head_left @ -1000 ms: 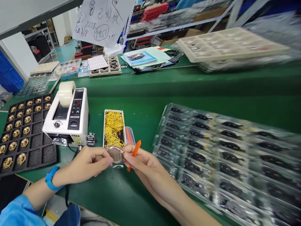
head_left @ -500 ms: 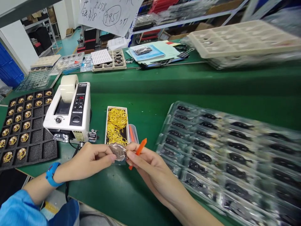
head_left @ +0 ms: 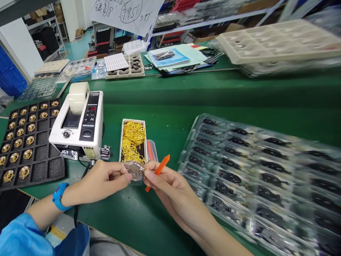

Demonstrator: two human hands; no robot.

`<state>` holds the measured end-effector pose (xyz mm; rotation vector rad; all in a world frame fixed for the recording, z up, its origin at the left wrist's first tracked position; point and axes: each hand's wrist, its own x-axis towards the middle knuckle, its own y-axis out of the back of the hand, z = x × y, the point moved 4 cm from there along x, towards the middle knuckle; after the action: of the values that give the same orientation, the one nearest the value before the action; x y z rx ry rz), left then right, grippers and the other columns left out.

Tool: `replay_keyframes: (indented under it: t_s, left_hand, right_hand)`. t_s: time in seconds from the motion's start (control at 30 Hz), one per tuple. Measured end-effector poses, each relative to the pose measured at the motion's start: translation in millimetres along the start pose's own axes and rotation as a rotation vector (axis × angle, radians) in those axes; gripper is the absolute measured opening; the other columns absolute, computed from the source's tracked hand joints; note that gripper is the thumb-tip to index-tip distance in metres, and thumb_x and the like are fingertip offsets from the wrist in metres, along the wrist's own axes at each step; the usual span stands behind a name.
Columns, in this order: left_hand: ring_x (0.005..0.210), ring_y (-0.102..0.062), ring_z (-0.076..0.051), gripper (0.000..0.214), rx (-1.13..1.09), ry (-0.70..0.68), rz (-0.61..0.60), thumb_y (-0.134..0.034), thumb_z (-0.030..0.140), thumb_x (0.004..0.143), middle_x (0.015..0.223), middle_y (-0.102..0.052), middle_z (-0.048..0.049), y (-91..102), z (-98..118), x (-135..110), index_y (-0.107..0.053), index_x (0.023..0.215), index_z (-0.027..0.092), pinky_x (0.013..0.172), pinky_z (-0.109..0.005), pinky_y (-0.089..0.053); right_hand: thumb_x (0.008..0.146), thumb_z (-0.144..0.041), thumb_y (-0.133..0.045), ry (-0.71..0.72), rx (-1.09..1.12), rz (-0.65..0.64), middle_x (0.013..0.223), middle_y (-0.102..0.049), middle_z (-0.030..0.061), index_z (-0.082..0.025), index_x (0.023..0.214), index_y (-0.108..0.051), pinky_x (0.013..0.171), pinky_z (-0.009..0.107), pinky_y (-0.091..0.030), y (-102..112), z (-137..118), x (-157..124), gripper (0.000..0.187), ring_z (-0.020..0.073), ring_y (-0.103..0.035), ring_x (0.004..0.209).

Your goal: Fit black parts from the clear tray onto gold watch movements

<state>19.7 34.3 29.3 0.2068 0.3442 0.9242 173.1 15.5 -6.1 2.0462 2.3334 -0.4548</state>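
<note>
My left hand (head_left: 106, 179), with a blue band at the wrist, pinches the left rim of a round, shiny silver watch case (head_left: 135, 171). On its opposite side, the thumb and forefinger of my right hand (head_left: 165, 181) grip the rim. A flat orange plastic stick (head_left: 163, 164) with a pointed end also lies between my right fingers, slanting up to the right. The case is tilted above the bench. Fingertips cover both its edges. Just behind it stands a white box (head_left: 145, 142) of thin yellow rings (head_left: 133, 137).
A white tape dispenser (head_left: 80, 129) stands left of the box. Beyond it lies a black foam tray (head_left: 44, 140) with gold round parts. Clear plastic trays (head_left: 250, 170) with black parts cover the right. Beige trays (head_left: 277, 42) and papers (head_left: 186, 58) sit on the back ledge.
The view has shifted slightly. Both hands keep their hold on the watch case, and the orange stick stays in my right hand at nearly the same slant.
</note>
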Motion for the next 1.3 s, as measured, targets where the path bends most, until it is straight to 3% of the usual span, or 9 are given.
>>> replay_keyframes:
  t_s: [0.4,0.57,0.7,0.77,0.87,0.97,1.17,1.3]
  left_hand:
    - [0.049,-0.028,-0.007,0.029,0.056,-0.034,0.084,-0.052,0.028,0.086,0.05,-0.034,0.0077,-4.2,-2.4,1.1,-0.045,0.059,0.018,0.046,-0.022,-0.022]
    - [0.046,-0.031,-0.007,0.03,0.221,-0.027,0.224,-0.054,0.024,0.081,0.047,-0.035,0.0076,-6.0,-0.4,3.5,-0.039,0.055,0.019,0.046,-0.021,-0.023]
    - [0.043,-0.031,-0.007,0.036,0.43,-0.051,0.343,-0.06,0.028,0.08,0.045,-0.035,0.0075,-0.6,0.1,3.3,-0.038,0.053,0.019,0.044,-0.022,-0.021]
    - [0.043,-0.031,-0.007,0.035,0.488,-0.168,0.444,-0.061,0.026,0.082,0.046,-0.036,0.0077,5.4,4.1,0.7,-0.041,0.054,0.018,0.044,-0.022,-0.022]
    - [0.051,-0.044,-0.008,0.025,0.501,-0.502,0.605,-0.062,0.022,0.085,0.055,-0.048,0.0046,11.2,14.6,-6.4,-0.053,0.062,0.017,0.049,-0.021,-0.034]
    - [0.068,-0.057,-0.013,0.015,0.523,-0.777,0.635,-0.064,0.025,0.087,0.073,-0.063,-0.0028,7.4,18.6,-9.5,-0.067,0.075,0.017,0.062,-0.026,-0.045]
    - [0.093,-0.065,-0.02,0.015,0.48,-0.878,0.601,-0.064,0.034,0.087,0.098,-0.069,-0.0094,-2.1,6.6,0.1,-0.073,0.085,0.021,0.079,-0.036,-0.052]
    - [0.099,-0.065,-0.022,0.018,0.492,-0.929,0.591,-0.067,0.037,0.082,0.104,-0.07,-0.0114,-5.3,5.4,-0.4,-0.073,0.089,0.021,0.088,-0.042,-0.05]
  right_hand:
    - [0.077,-0.065,-0.063,0.077,-0.073,0.034,0.06,-0.04,-0.0031,-0.021,0.062,-0.051,0.055,0.025,-0.036,0.1,1.5,-1.1,0.048,0.0128,-0.036,0.058]
    - [0.078,-0.063,-0.063,0.163,-0.121,0.042,0.063,-0.045,-0.0015,-0.022,0.065,-0.056,0.059,0.025,-0.043,-2.9,0.1,-1.6,0.044,0.0136,-0.04,0.059]
    - [0.075,-0.066,-0.065,0.166,-0.109,0.084,0.064,-0.046,-0.0014,-0.022,0.066,-0.058,0.058,0.024,-0.041,1.5,0.5,1.3,0.046,0.0129,-0.04,0.059]
    - [0.073,-0.067,-0.065,0.136,-0.076,0.105,0.061,-0.043,-0.0027,-0.021,0.063,-0.056,0.055,0.023,-0.037,4.8,1.6,2.3,0.048,0.0117,-0.036,0.056]
    - [0.07,-0.069,-0.067,0.065,-0.045,0.113,0.059,-0.041,-0.0033,-0.02,0.062,-0.053,0.053,0.023,-0.032,6.8,5.5,1.5,0.051,0.0115,-0.035,0.056]
    - [0.071,-0.066,-0.068,0.028,0.008,0.078,0.058,-0.04,-0.0037,-0.02,0.063,-0.053,0.054,0.024,-0.033,3.4,11.9,-1.1,0.049,0.012,-0.034,0.057]
    - [0.076,-0.055,-0.07,-0.014,0.159,0.001,0.059,-0.04,-0.0032,-0.02,0.062,-0.052,0.055,0.023,-0.037,-5.6,20.2,-7.3,0.042,0.0123,-0.037,0.058]
    - [0.073,-0.056,-0.073,-0.059,0.17,-0.061,0.064,-0.05,-0.0004,-0.02,0.064,-0.057,0.063,0.025,-0.044,-9.2,14.2,-10.6,0.04,0.0141,-0.046,0.064]
